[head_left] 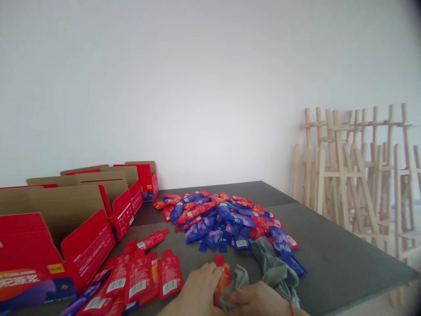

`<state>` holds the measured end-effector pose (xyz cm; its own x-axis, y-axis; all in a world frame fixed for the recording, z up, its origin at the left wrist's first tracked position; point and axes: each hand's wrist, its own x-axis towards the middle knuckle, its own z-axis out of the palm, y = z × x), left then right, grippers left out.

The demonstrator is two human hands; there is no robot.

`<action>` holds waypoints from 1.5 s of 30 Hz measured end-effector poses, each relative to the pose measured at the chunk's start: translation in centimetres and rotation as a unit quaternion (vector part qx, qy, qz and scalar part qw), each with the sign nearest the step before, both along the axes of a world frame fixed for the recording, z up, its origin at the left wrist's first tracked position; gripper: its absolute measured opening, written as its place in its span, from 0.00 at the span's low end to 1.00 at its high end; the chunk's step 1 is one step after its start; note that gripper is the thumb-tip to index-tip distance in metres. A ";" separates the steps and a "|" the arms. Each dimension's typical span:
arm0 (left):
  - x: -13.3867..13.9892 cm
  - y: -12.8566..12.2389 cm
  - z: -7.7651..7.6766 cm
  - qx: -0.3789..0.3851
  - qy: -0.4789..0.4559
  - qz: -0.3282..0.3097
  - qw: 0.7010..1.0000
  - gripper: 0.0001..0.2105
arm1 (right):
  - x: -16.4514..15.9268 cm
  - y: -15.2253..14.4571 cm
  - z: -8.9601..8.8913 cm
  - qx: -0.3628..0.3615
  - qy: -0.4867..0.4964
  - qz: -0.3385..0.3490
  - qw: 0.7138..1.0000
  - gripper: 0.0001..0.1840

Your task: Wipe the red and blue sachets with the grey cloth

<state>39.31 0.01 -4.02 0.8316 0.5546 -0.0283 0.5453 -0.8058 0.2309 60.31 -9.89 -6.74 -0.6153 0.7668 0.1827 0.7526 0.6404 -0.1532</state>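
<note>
My left hand (pixel 199 289) is closed on a red pouch (pixel 226 278) with an orange pattern, its narrow top pointing away from me. Against the pouch's right side, my right hand (pixel 259 300) pinches a bunched grey cloth (pixel 239 281). More grey cloth (pixel 278 272) lies crumpled just beyond that hand, reaching up to the pile; whether it is one piece with the held part I cannot tell. Left of my hands lie several red pouches (pixel 136 276) with barcode labels facing up. A large mixed pile of blue and red pouches (pixel 213 219) spreads across the table in front.
Several open red cardboard boxes (pixel 88 241) with brown insides stand in a row along the table's left. The dark grey table (pixel 332 252) ends in an edge at the right. Beyond it stand several wooden easels (pixel 342 175) beside a white wall (pixel 210 87).
</note>
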 end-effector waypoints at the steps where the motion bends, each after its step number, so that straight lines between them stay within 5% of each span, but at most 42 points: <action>1: 0.3 0.0 -0.1 0.011 0.006 -0.003 1.000 0.43 | 0.2 0.2 -0.2 -0.012 0.007 0.006 1.000 0.18; 3: 1.2 -0.2 0.1 0.029 0.027 -0.008 0.999 0.45 | 0.6 1.2 -0.1 -0.039 0.031 -0.033 0.998 0.22; 8: 4.4 -1.8 1.8 0.059 0.100 0.013 0.993 0.43 | 1.1 4.6 1.4 -0.039 0.014 -0.285 0.958 0.30; 13: 4.3 -1.8 3.0 0.077 0.121 0.053 0.988 0.25 | 0.9 5.3 1.3 -0.031 0.018 -0.301 0.953 0.30; 18: -0.9 1.5 3.7 0.068 0.081 0.099 0.989 0.26 | 1.0 4.9 0.8 -0.028 0.033 -0.295 0.954 0.29; 21: -5.7 3.7 4.2 0.034 0.031 0.182 0.982 0.26 | 1.1 5.0 0.6 -0.026 0.040 -0.290 0.956 0.28; 24: -10.2 4.7 5.0 0.066 0.090 0.262 0.958 0.25 | 1.1 5.2 0.6 -0.032 0.040 -0.289 0.956 0.29; 27: -12.4 5.1 6.3 0.132 0.143 0.274 0.942 0.20 | 1.0 5.2 0.7 -0.037 0.042 -0.289 0.956 0.28; 30: -10.7 5.8 7.4 0.209 0.153 0.260 0.930 0.16 | 1.0 5.1 0.7 -0.034 0.047 -0.287 0.956 0.28; 33: -6.1 7.5 7.0 0.228 0.159 0.242 0.930 0.14 | 1.0 5.1 0.7 -0.026 0.057 -0.286 0.956 0.28; 39: 3.2 10.5 3.3 0.178 0.104 0.256 0.945 0.32 | 1.0 5.0 0.8 -0.027 0.068 -0.292 0.954 0.27; 45: 4.0 6.8 0.2 0.156 0.083 0.233 0.956 0.32 | 1.1 5.0 0.6 -0.031 0.079 -0.289 0.954 0.28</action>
